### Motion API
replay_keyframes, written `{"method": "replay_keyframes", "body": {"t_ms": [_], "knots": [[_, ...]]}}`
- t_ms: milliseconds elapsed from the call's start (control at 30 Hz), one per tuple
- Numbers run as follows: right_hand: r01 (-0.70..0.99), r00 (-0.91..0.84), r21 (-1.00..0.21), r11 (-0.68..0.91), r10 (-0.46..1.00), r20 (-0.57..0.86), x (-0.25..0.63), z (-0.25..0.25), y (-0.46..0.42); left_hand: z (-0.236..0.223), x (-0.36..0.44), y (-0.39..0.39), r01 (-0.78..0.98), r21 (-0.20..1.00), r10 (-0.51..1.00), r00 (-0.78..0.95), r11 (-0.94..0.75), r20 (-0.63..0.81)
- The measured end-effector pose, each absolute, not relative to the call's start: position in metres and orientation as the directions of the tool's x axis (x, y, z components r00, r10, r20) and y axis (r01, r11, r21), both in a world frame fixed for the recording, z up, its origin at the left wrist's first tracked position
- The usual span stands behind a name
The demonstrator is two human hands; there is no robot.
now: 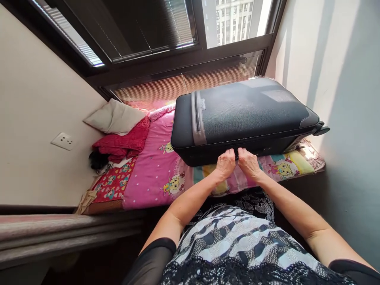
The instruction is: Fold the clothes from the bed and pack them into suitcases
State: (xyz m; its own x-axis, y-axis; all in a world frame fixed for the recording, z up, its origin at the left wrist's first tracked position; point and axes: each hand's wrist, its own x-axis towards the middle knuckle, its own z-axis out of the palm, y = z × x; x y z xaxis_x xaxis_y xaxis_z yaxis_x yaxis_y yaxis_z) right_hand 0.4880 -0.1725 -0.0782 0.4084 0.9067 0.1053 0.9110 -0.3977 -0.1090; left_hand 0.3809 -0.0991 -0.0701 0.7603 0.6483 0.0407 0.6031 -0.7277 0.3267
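A large black suitcase (249, 111) lies on its back on a padded bench, its grey-trimmed front pocket toward the left and a wheel at the right end. My left hand (226, 163) is closed against the middle of its near side, fingers curled. Right beside it, my right hand (248, 161) is closed on the same side edge, thumbs close together. The exact part under my fingertips is hidden by the hands. Along the suitcase's near side, the lid looks shut.
Beneath the suitcase spreads a pink cartoon quilt (148, 174). At the left end are a pale pillow (118, 116), a crumpled red cloth (130, 138) and a dark furry item (99, 159). Windows with blinds stand behind; a wall (350, 118) rises close at the right.
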Motion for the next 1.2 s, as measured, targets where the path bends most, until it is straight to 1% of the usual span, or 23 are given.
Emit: {"method": "replay_keyframes", "body": {"t_ms": [67,167,233,333,433,600,667,733,800,867,933,1000,1133,1200], "knots": [[0.913,0.402,-0.143,-0.383,0.905,0.138,0.492,-0.081,-0.178,-0.074,0.376,-0.099,0.581,0.361,0.648,0.756,-0.729,0.091],[0.924,0.366,-0.212,-0.319,0.898,0.243,0.502,-0.086,-0.188,-0.077,0.370,-0.098,0.525,0.413,0.636,0.746,-0.744,0.198],[0.922,0.364,-0.242,-0.301,0.888,0.282,0.509,-0.090,-0.192,-0.078,0.369,-0.097,0.528,0.426,0.651,0.724,-0.735,0.227],[0.911,0.383,-0.282,-0.301,0.871,0.306,0.515,-0.095,-0.191,-0.077,0.369,-0.095,0.581,0.412,0.691,0.696,-0.702,0.194],[0.903,0.394,-0.322,-0.283,0.845,0.363,0.513,-0.101,-0.188,-0.076,0.371,-0.094,0.613,0.382,0.701,0.698,-0.692,0.150],[0.901,0.390,-0.354,-0.250,0.823,0.412,0.507,-0.111,-0.187,-0.077,0.372,-0.100,0.615,0.352,0.685,0.719,-0.706,0.119],[0.904,0.380,-0.359,-0.232,0.820,0.428,0.509,-0.113,-0.189,-0.082,0.369,-0.103,0.582,0.355,0.652,0.750,-0.732,0.114],[0.908,0.364,-0.371,-0.194,0.804,0.470,0.510,-0.113,-0.192,-0.087,0.363,-0.105,0.514,0.381,0.605,0.777,-0.769,0.173],[0.908,0.349,-0.393,-0.143,0.778,0.522,0.510,-0.112,-0.194,-0.093,0.357,-0.105,0.456,0.416,0.589,0.755,-0.787,0.287],[0.901,0.351,-0.420,-0.106,0.748,0.563,0.509,-0.112,-0.194,-0.098,0.353,-0.104,0.436,0.433,0.599,0.703,-0.789,0.384],[0.888,0.374,-0.450,-0.092,0.715,0.591,0.507,-0.113,-0.190,-0.101,0.354,-0.102,0.442,0.433,0.611,0.665,-0.785,0.429],[0.874,0.407,-0.477,-0.097,0.684,0.606,0.506,-0.117,-0.183,-0.103,0.358,-0.099,0.457,0.440,0.628,0.650,-0.773,0.428],[0.838,0.483,-0.523,-0.156,0.657,0.578,0.508,-0.129,-0.164,-0.107,0.375,-0.089,0.522,0.495,0.710,0.610,-0.694,0.352],[0.824,0.503,-0.543,-0.162,0.650,0.570,0.510,-0.132,-0.157,-0.107,0.383,-0.084,0.549,0.520,0.747,0.577,-0.654,0.330]]}}
